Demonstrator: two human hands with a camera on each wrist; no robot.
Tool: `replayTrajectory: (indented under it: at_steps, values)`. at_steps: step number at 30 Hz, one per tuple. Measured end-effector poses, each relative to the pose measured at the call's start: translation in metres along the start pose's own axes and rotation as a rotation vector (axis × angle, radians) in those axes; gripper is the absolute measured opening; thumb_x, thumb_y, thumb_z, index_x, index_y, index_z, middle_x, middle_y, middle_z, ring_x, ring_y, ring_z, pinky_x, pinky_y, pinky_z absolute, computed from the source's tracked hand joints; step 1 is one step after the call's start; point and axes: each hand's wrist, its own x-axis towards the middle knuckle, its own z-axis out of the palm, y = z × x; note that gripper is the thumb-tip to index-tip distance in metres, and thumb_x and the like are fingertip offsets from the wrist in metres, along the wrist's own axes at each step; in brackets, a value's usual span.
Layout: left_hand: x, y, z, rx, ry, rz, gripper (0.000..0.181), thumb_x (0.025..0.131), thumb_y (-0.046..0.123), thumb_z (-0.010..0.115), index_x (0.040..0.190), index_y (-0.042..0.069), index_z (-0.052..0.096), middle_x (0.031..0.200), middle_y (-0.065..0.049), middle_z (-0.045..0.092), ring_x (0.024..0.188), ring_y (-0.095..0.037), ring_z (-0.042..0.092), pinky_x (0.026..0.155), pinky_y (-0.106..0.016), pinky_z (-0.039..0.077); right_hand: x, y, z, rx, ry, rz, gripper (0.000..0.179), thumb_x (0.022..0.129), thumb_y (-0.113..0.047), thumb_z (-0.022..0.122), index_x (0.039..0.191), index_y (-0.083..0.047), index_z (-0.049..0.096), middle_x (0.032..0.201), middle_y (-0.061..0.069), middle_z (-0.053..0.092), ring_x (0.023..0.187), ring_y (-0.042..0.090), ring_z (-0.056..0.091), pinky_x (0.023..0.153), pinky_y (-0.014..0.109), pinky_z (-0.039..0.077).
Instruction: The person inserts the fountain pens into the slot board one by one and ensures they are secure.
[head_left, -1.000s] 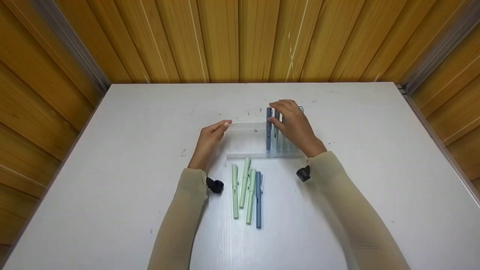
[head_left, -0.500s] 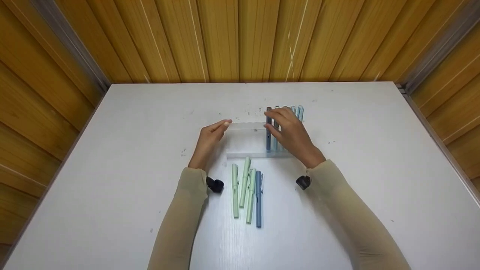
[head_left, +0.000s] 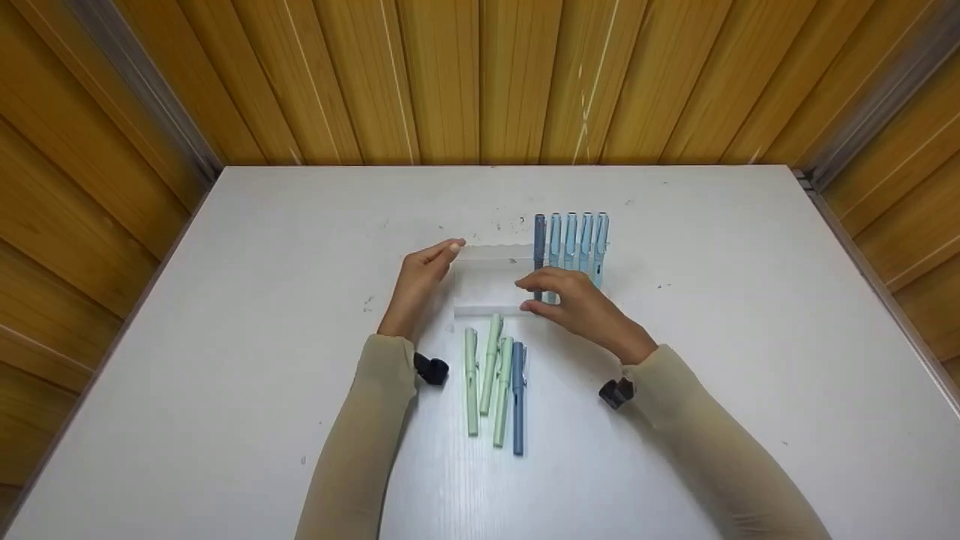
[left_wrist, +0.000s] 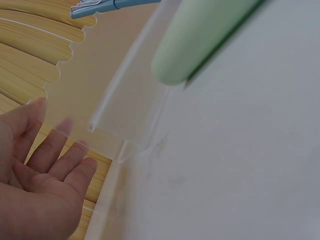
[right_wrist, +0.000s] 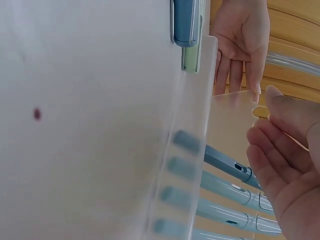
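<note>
A clear plastic pen stand (head_left: 491, 283) with a scalloped top edge stands mid-table. My left hand (head_left: 424, 281) pinches its left edge, thumb at the scalloped corner and fingertips showing through the sheet in the left wrist view. At its right end lean a dark blue pen (head_left: 539, 238) and several light blue pens (head_left: 571, 234), their lower ends in the front trough (right_wrist: 207, 100). My right hand (head_left: 581, 304) hovers before these pens, thumb and fingers apart with nothing between them. Three light green pens (head_left: 471, 382) and one blue pen (head_left: 518, 397) lie on the table nearer me.
The white table (head_left: 225, 337) carries small dark marks. Yellow wood-grain panels (head_left: 442, 82) rise behind its far edge and along both sides. Black wrist cameras (head_left: 431, 370) sit under both sleeves.
My right hand has come away from the top of the standing dark blue pen and moved down toward me, uncovering the light blue pens. The left hand stays in place on the stand.
</note>
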Motion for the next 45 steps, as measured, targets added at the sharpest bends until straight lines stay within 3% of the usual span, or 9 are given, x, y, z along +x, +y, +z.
replayTrajectory:
  at_steps: [5, 12, 18, 24, 37, 45]
  values:
    - [0.000, 0.000, 0.000, 0.003, 0.002, 0.008, 0.036, 0.094, 0.042, 0.060, 0.123, 0.022, 0.066, 0.137, 0.005, 0.057, 0.134, -0.015, 0.046, 0.112, -0.032, 0.038, -0.007, 0.003, 0.002, 0.116, -0.150, 0.065, 0.034, 0.085, -0.014, 0.073, 0.117, -0.002, 0.068, 0.113, 0.013, 0.069, 0.100, 0.028, 0.066, 0.089, 0.041, 0.055]
    - [-0.001, 0.000, -0.001, -0.001, -0.002, 0.010, 0.038, 0.093, 0.043, 0.060, 0.124, 0.021, 0.066, 0.138, 0.004, 0.056, 0.134, -0.015, 0.046, 0.113, -0.033, 0.037, -0.013, 0.006, 0.005, 0.179, -0.323, 0.157, 0.035, 0.084, -0.018, 0.074, 0.118, -0.009, 0.069, 0.114, 0.005, 0.069, 0.103, 0.019, 0.066, 0.092, 0.034, 0.054]
    - [-0.002, 0.003, -0.002, -0.012, -0.008, -0.002, 0.038, 0.094, 0.039, 0.060, 0.125, 0.018, 0.065, 0.139, 0.002, 0.056, 0.135, -0.016, 0.045, 0.113, -0.032, 0.036, -0.013, 0.009, 0.008, 0.183, -0.407, 0.141, 0.039, 0.083, -0.019, 0.075, 0.120, -0.007, 0.067, 0.114, 0.007, 0.069, 0.103, 0.021, 0.066, 0.092, 0.033, 0.054]
    - [0.001, -0.001, -0.002, -0.021, -0.006, 0.003, 0.038, 0.094, 0.039, 0.061, 0.125, 0.017, 0.065, 0.138, 0.002, 0.056, 0.135, -0.015, 0.045, 0.113, -0.034, 0.036, -0.012, 0.009, 0.010, 0.162, -0.444, 0.131, 0.042, 0.081, -0.019, 0.077, 0.120, -0.007, 0.067, 0.113, 0.007, 0.067, 0.102, 0.020, 0.065, 0.091, 0.031, 0.054]
    - [0.000, 0.001, 0.001, -0.002, 0.006, 0.019, 0.039, 0.094, 0.041, 0.061, 0.124, 0.017, 0.066, 0.137, 0.002, 0.058, 0.133, -0.014, 0.048, 0.112, -0.032, 0.038, -0.010, 0.008, 0.013, 0.133, -0.452, 0.136, 0.032, 0.078, -0.021, 0.080, 0.107, -0.009, 0.072, 0.106, 0.002, 0.066, 0.096, 0.014, 0.061, 0.087, 0.025, 0.053]
    - [0.001, 0.000, 0.000, 0.006, 0.002, 0.010, 0.039, 0.093, 0.042, 0.060, 0.124, 0.019, 0.066, 0.136, 0.003, 0.058, 0.132, -0.014, 0.048, 0.111, -0.031, 0.039, -0.011, 0.009, 0.012, 0.124, -0.479, 0.120, 0.033, 0.078, -0.021, 0.080, 0.107, -0.009, 0.072, 0.108, 0.002, 0.062, 0.100, 0.015, 0.060, 0.091, 0.029, 0.052]
